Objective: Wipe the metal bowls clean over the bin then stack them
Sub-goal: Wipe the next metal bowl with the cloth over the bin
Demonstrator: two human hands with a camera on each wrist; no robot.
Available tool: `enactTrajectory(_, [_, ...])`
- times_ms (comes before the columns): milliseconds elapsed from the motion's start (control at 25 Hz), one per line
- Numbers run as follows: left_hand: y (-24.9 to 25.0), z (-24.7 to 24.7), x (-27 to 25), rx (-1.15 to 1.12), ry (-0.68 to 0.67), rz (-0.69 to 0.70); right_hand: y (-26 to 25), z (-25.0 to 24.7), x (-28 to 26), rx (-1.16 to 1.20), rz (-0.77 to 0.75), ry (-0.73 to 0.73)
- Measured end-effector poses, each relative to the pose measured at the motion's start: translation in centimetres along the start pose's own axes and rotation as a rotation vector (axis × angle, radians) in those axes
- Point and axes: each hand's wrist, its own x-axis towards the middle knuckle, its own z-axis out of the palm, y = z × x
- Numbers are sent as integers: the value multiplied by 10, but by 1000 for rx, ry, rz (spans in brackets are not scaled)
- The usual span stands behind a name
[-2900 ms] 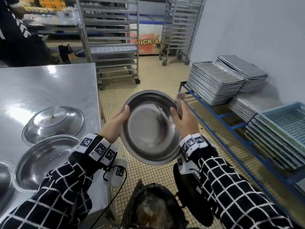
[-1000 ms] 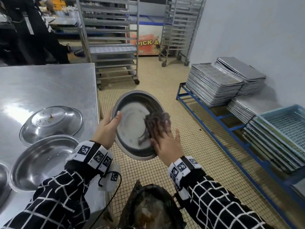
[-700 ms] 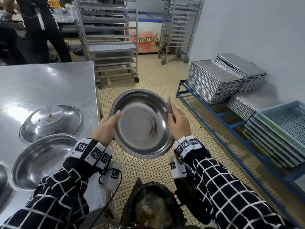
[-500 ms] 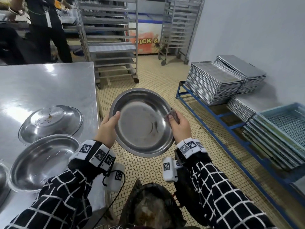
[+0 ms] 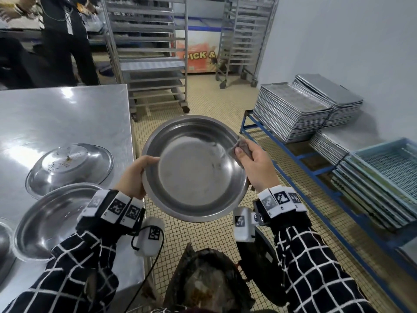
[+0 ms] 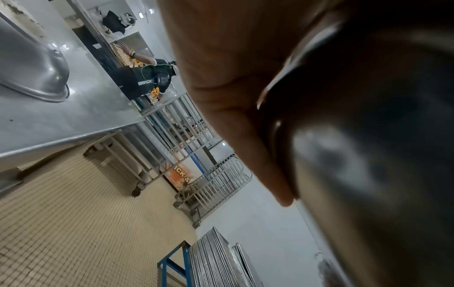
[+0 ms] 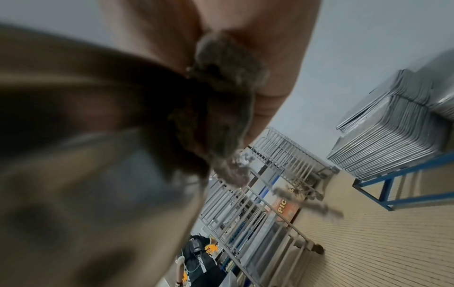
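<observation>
Above the bin (image 5: 209,283), held between both hands over the tiled floor (image 5: 228,109), sits one metal bowl (image 5: 194,170), tilted so its inside faces the head camera. Interior mostly bare metal; faint smears near the right wall of the bowl.

Left hand (image 5: 133,177): clasps the bowl's left rim, thumb over the edge on the inside, remaining fingers behind the wall. Left wrist view confirms the palm (image 6: 228,77) lying against the rim (image 6: 290,64).

Right hand (image 5: 255,168): clamps the right rim together with a grey, soiled rag (image 5: 242,146); thumb presses the rag onto the rim. Right wrist view shows the rag (image 7: 221,108) bunched between hand and bowl underside, with a frayed end hanging loose.

Bin lies directly below the bowl, near the bottom edge of the head view; dark liner, brownish residue inside.

Steel table (image 5: 67,118) to the left. On it: an upturned bowl (image 5: 70,166) with specks on its base, and nearer the person an upright bowl (image 5: 52,222). A further rim shows at the far left edge, mostly cut off.

To the right: blue frame rack (image 5: 293,152) carrying stacked metal trays (image 5: 291,109) and light blue crates (image 5: 388,166). Wheeled tray racks (image 5: 149,53) stand beyond the table. Another person (image 5: 65,41) stands at the upper left.
</observation>
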Motion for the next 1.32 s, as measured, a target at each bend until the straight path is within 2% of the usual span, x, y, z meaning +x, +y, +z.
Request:
enactTrajectory(80, [-2, 4, 0, -10, 150, 30, -1, 5, -6, -3, 0, -2])
enactTrajectory(160, [-10, 14, 1, 93, 281, 140, 4, 17, -15, 19, 35, 89])
enactTrajectory(280, [-29, 28, -2, 250, 361, 222, 9, 44, -28, 139, 82, 235])
enactTrajectory(360, [-25, 29, -5, 133, 303, 190, 8, 53, -32, 197, 91, 309])
enactTrajectory(440, [-8, 20, -3, 7, 117, 190, 6, 44, -29, 199, 95, 316])
enactTrajectory(520, [11, 7, -4, 13, -14, 139, 5, 27, -21, 154, 67, 226])
enactTrajectory(600, [17, 0, -10, 25, -53, 63, 0, 15, -15, 69, 27, 104])
enactTrajectory(640, [17, 2, -11, 18, -23, 61, -3, 13, -13, 38, 14, 77])
enactTrajectory(720, [9, 10, -7, 7, 150, 81, -6, 16, -12, 27, 5, 105])
enactTrajectory(840, [-9, 20, 2, -64, 351, 115, -7, 35, -18, 41, 13, 304])
enactTrajectory(960, [-33, 23, 2, -28, 400, 99, -2, 56, -26, 112, 10, 447])
enactTrajectory(1040, [-31, 23, -3, -56, 361, 87, -2, 57, -28, 125, 18, 438])
enactTrajectory(1120, [-17, 21, -7, -47, 194, 97, -4, 44, -25, 115, 28, 381])
enactTrajectory(1200, [3, 14, -13, -69, 67, 170, -8, 24, -20, 87, 11, 242])
enactTrajectory(1280, [18, 11, -21, -94, 38, 167, -16, 8, -17, 29, -44, 96])
enactTrajectory(1320, [22, 13, -24, -83, 42, 152, -20, 4, -16, 0, -75, 70])
